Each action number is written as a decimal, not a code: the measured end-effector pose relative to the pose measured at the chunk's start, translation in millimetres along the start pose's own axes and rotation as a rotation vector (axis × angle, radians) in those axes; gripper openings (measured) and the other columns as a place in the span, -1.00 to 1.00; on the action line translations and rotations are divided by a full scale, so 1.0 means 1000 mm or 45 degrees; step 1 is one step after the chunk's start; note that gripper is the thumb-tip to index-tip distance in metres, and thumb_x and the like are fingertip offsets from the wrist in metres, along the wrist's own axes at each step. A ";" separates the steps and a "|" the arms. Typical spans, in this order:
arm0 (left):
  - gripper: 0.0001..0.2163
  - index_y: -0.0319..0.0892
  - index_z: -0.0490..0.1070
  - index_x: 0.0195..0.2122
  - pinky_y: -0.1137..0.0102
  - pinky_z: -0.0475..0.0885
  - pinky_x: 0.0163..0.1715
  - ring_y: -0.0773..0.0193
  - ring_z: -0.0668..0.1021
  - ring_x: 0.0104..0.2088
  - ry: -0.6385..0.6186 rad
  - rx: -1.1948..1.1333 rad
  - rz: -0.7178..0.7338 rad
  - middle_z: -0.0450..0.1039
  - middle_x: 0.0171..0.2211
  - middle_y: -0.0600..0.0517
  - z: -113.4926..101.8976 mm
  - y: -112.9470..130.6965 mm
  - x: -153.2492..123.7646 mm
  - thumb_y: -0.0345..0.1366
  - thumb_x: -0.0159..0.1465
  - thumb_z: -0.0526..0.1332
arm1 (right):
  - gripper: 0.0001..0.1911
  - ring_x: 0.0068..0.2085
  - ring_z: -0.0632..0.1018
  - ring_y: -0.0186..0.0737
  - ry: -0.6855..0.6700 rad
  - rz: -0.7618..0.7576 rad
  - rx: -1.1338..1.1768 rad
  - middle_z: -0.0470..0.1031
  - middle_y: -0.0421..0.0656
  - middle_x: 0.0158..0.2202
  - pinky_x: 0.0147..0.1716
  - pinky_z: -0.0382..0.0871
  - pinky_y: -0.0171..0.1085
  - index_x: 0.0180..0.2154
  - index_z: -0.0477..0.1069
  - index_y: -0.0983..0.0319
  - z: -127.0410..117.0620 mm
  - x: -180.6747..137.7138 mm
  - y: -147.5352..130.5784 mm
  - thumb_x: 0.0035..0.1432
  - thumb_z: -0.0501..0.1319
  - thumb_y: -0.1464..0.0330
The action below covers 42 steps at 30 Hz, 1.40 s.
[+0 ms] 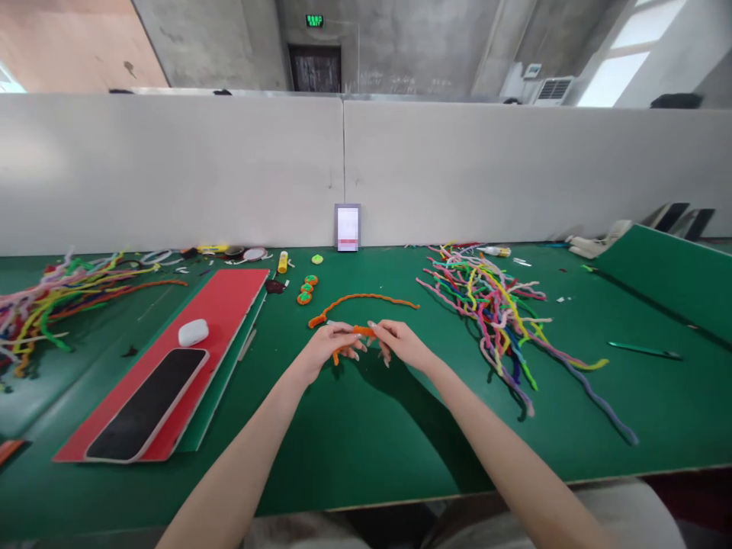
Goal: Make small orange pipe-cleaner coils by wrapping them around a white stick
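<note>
An orange pipe cleaner point(364, 330) is pinched between my two hands just above the green table. My left hand point(325, 349) grips it from the left, and a loose orange end hangs beneath those fingers. On its other side my right hand point(405, 343) has thumb and fingertips closed on the same piece. Right behind the hands, a second orange pipe cleaner point(371, 296) curves across the table, its left end bent thick. Farther back lie three small orange coils with green tops point(307, 290) in a row and a light green coil point(317, 259).
Tangled coloured pipe cleaners lie in a heap point(497, 305) at right and a bundle point(62, 297) at left. A black phone point(149, 404) and white earbud case point(193, 332) rest on a red board point(229, 293). A lit screen point(348, 227) leans against the partition point(171, 168).
</note>
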<state>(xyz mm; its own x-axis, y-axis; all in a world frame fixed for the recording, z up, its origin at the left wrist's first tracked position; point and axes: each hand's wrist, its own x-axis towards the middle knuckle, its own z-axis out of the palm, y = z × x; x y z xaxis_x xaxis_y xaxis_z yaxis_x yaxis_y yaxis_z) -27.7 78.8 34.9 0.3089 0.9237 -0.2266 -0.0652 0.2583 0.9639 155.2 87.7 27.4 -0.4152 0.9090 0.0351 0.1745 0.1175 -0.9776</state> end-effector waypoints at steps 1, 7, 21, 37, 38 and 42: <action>-0.73 -0.28 0.33 -0.33 0.43 0.36 -0.49 0.35 0.49 -0.58 0.013 -0.009 -0.009 0.51 -0.51 -0.02 -0.003 0.000 -0.001 -0.26 -0.01 0.31 | -0.60 -0.75 0.32 -0.41 -0.031 0.007 0.024 0.18 -0.37 -0.80 -0.64 0.27 -0.40 -0.52 0.29 0.24 0.002 0.004 0.001 0.10 0.04 0.06; -0.81 -0.26 0.38 -0.39 0.47 0.35 -0.49 0.38 0.44 -0.55 -0.067 0.046 -0.011 0.46 -0.52 0.01 0.000 0.007 -0.017 -0.25 0.05 0.26 | -0.57 -0.75 0.28 -0.45 -0.084 0.081 0.214 0.16 -0.36 -0.79 -0.67 0.22 -0.43 -0.56 0.27 0.25 0.003 0.005 0.003 0.13 0.00 0.06; -0.76 -0.21 0.33 -0.29 0.47 0.33 -0.54 0.30 0.50 -0.53 -0.104 0.125 -0.151 0.48 -0.57 0.01 0.014 0.007 -0.016 -0.25 0.03 0.28 | -0.48 -0.83 0.17 -0.46 -0.006 0.315 0.407 0.03 -0.36 -0.88 -0.77 0.16 -0.41 -0.73 0.22 0.22 -0.006 -0.007 -0.003 0.10 0.02 0.04; -0.88 -0.21 0.35 -0.36 0.53 0.35 -0.66 0.48 0.36 -0.70 -0.059 0.338 0.107 0.47 -0.49 0.04 0.022 -0.005 -0.024 -0.26 0.15 0.16 | -0.48 -0.84 0.09 -0.49 -0.174 0.412 0.605 -0.09 -0.42 -0.89 -0.58 0.32 -0.36 -0.75 0.16 0.20 -0.010 -0.011 0.000 0.11 0.03 0.06; -0.88 -0.21 0.36 -0.36 0.54 0.34 -0.66 0.48 0.36 -0.70 -0.043 0.371 0.122 0.47 -0.48 0.05 0.023 -0.005 -0.025 -0.27 0.16 0.15 | -0.47 -0.84 0.08 -0.49 -0.190 0.413 0.624 -0.10 -0.42 -0.90 -0.58 0.32 -0.36 -0.75 0.15 0.21 -0.010 -0.011 0.001 0.11 0.03 0.06; -0.88 -0.22 0.37 -0.37 0.56 0.32 -0.68 0.50 0.35 -0.69 -0.009 0.462 0.155 0.47 -0.46 0.05 0.025 -0.002 -0.026 -0.29 0.17 0.12 | -0.45 -0.85 0.06 -0.49 -0.258 0.426 0.660 -0.10 -0.42 -0.90 -0.58 0.32 -0.35 -0.77 0.10 0.21 -0.010 -0.011 0.001 0.13 0.02 0.07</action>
<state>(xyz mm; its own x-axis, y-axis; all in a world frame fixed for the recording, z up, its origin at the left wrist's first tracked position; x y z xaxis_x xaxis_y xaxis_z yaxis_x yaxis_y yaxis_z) -11.6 46.6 42.5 0.3262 0.9392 -0.1077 0.2383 0.0286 0.9708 169.2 82.0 28.2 -0.5824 0.7635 -0.2789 -0.1091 -0.4135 -0.9040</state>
